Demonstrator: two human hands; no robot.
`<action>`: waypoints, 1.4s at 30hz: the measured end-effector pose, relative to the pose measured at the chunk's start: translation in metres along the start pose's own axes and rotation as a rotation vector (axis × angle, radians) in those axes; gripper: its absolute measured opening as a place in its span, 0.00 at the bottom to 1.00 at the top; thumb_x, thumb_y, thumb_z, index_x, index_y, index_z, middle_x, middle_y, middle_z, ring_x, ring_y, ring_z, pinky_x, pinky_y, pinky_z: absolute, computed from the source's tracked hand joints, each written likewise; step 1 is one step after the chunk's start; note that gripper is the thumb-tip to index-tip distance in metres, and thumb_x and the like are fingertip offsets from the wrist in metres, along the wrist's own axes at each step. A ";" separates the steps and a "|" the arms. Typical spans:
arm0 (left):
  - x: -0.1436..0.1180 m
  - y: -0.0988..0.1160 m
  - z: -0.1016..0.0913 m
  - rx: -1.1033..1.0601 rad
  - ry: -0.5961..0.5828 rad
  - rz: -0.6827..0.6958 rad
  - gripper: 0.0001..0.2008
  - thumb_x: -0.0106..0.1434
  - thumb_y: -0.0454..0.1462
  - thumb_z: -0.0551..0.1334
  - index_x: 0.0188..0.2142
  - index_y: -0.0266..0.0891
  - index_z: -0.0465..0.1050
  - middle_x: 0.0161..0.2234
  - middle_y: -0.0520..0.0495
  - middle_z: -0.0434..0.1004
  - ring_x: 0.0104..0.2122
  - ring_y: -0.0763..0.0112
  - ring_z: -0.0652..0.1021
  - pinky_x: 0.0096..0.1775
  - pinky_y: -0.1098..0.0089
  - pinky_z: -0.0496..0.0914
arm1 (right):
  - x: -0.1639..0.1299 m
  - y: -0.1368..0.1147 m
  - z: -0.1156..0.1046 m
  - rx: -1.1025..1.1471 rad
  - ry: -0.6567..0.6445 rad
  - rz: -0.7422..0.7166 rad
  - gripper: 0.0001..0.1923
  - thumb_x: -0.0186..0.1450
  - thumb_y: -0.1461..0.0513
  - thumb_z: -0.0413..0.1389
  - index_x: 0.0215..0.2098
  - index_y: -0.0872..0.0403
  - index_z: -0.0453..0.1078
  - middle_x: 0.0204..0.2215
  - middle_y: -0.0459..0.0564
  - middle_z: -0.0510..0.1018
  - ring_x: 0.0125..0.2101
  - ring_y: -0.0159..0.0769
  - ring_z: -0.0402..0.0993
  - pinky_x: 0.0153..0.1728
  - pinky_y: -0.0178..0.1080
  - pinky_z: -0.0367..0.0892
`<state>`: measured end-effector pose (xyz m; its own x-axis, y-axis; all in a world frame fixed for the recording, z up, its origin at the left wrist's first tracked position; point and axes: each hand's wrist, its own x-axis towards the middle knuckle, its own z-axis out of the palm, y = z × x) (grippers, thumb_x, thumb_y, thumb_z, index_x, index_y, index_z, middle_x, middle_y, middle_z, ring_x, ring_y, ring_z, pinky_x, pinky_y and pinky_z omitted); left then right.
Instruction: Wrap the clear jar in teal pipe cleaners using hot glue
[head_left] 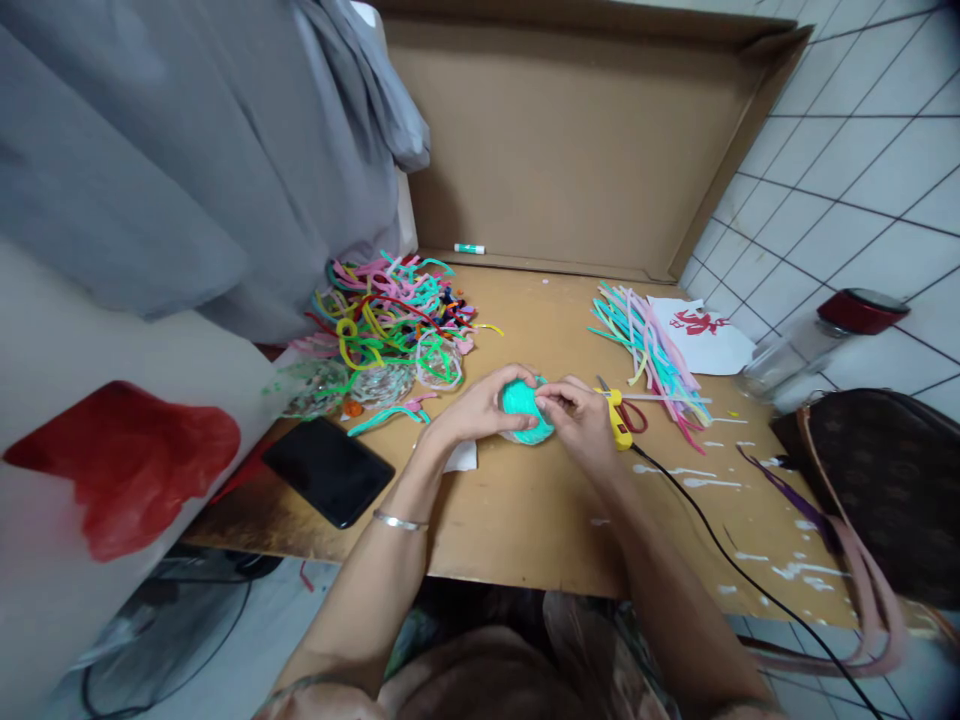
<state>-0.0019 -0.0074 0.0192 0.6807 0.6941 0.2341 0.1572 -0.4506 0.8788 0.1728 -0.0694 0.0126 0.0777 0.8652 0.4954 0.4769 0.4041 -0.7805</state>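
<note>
White wall tiles run along the right, and a big open cardboard box [570, 150] stands at the back of the brown surface [525, 520] where I sit. My left hand [469, 412] cups a round teal coil of pipe cleaner [523, 405] from its left side, fingers curled around its edge. My right hand [576, 415] meets the coil from the right, thumb and fingertips pinching its upper right rim. Both hands touch it, so neither is nearer; it sits directly between them, low against the surface, roughly circular with no clear long axis.

Just right of my right hand lies a yellow glue gun [618, 418], its black cord [720, 550] trailing toward me. Red-handled scissors [628, 412] lie beside it. Farther right is a loose bundle of teal and pink pipe cleaners [652, 350], partly on a white paper with a red design [701, 335]. To the left sits a tangled multicoloured pile of pipe cleaners [390, 310] and a black phone [328, 470]. A brown handbag [877, 480] and a red-lidded glass jar [817, 345] rest at far right.
</note>
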 end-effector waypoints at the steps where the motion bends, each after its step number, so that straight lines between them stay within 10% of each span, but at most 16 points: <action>1: 0.000 0.000 0.000 -0.004 0.001 -0.001 0.22 0.51 0.40 0.69 0.45 0.39 0.68 0.53 0.44 0.72 0.49 0.61 0.74 0.50 0.63 0.69 | 0.000 0.000 0.000 0.003 0.000 0.002 0.08 0.61 0.60 0.57 0.31 0.54 0.77 0.26 0.47 0.74 0.28 0.33 0.70 0.29 0.35 0.65; 20: 0.000 -0.001 0.000 -0.040 0.011 -0.009 0.22 0.50 0.39 0.70 0.44 0.40 0.67 0.55 0.43 0.71 0.52 0.59 0.74 0.53 0.61 0.68 | -0.003 0.002 -0.010 -0.066 0.020 0.025 0.09 0.62 0.58 0.56 0.33 0.53 0.77 0.28 0.47 0.76 0.28 0.33 0.71 0.30 0.36 0.66; 28: 0.002 -0.002 -0.002 -0.037 0.048 -0.028 0.22 0.49 0.40 0.69 0.44 0.41 0.67 0.55 0.43 0.71 0.54 0.57 0.73 0.55 0.59 0.66 | -0.006 0.032 -0.053 -0.738 0.351 0.142 0.18 0.67 0.53 0.49 0.29 0.54 0.73 0.29 0.54 0.75 0.30 0.40 0.70 0.34 0.40 0.64; 35: 0.003 -0.002 -0.003 -0.010 0.050 -0.033 0.22 0.49 0.40 0.69 0.43 0.40 0.67 0.54 0.43 0.72 0.53 0.58 0.73 0.55 0.59 0.65 | -0.014 0.048 -0.043 -1.157 0.133 0.332 0.27 0.58 0.41 0.58 0.30 0.58 0.75 0.27 0.61 0.77 0.25 0.42 0.74 0.24 0.39 0.62; 42: 0.002 0.000 -0.002 -0.080 0.044 -0.047 0.23 0.48 0.39 0.69 0.44 0.39 0.66 0.55 0.42 0.71 0.53 0.58 0.73 0.55 0.59 0.66 | -0.008 0.037 -0.039 -1.105 -0.005 0.507 0.23 0.59 0.49 0.59 0.40 0.61 0.74 0.36 0.67 0.79 0.36 0.54 0.78 0.31 0.44 0.68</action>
<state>-0.0014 -0.0047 0.0201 0.6416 0.7381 0.2088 0.1288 -0.3720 0.9192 0.2241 -0.0730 -0.0056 0.4693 0.8539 0.2247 0.8828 -0.4488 -0.1384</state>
